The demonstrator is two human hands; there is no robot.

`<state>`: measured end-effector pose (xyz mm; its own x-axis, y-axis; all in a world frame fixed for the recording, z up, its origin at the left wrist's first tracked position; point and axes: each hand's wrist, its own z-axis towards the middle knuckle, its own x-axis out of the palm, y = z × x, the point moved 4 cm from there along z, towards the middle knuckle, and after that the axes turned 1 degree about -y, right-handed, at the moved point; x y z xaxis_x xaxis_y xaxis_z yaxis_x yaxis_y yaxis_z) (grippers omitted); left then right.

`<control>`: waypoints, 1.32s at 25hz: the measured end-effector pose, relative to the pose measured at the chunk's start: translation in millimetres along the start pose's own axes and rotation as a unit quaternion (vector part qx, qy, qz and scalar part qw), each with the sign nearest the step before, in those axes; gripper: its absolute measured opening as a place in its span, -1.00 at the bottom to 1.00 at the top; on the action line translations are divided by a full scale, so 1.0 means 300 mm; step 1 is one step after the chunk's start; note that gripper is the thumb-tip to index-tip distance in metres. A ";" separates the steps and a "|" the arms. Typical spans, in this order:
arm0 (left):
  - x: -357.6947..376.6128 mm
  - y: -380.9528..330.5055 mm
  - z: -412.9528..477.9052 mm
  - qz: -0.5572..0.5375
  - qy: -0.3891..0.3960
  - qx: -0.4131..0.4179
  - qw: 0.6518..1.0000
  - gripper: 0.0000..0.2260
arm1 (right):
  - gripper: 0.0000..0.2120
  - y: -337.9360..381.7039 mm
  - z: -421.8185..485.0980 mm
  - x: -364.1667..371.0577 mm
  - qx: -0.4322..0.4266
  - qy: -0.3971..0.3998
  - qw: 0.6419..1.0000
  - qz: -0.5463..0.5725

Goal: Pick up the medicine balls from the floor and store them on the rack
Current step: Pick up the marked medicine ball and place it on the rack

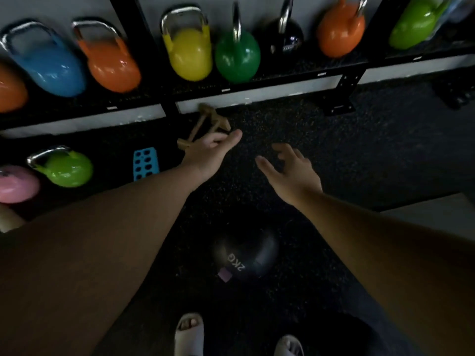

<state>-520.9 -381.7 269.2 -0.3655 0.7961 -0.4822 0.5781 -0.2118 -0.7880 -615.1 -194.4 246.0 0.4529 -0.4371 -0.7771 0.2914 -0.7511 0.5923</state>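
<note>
Both our hands, left (pixel 209 155) and right (pixel 290 170), are spread and empty above the floor (pixel 334 140). The black medicine ball (pixel 245 255) lies below them, by our feet. It looks smooth; a careless one-sided grab might send it rolling off.

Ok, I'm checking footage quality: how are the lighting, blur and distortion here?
Head view: dim floor, so the black medicine ball nearly blends in; motion blur softens its 2KG print and the kettlebells; wide-angle bends the rack shelf; both open hands stay fairly sharp.
</note>
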 end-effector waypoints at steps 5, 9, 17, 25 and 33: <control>0.301 0.639 0.310 0.009 0.024 -0.078 0.997 -0.26 | -0.17 -0.382 0.108 0.543 0.069 0.061 0.996 -0.012; 0.446 1.029 0.414 -0.006 0.016 -0.123 0.992 -0.05 | -0.10 -0.562 0.150 0.848 0.080 0.091 0.992 -0.034; 0.629 1.415 0.482 -0.066 0.068 -0.207 0.974 -0.15 | 0.00 -0.709 0.230 1.097 0.095 0.123 0.986 -0.058; 0.697 1.561 0.375 -0.226 0.090 -0.369 0.897 -0.27 | 0.42 -0.773 0.254 1.138 0.157 0.198 0.966 -0.046; 0.789 1.685 0.258 -0.365 0.049 -0.464 0.806 -0.06 | 0.26 -0.791 0.227 1.147 0.152 0.149 0.976 -0.034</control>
<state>-371.7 -344.1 -272.8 -0.8219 0.5676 0.0478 0.5486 0.8115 -0.2014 -585.8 -200.1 -176.4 0.6799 -0.2524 -0.6885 0.0852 -0.9053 0.4161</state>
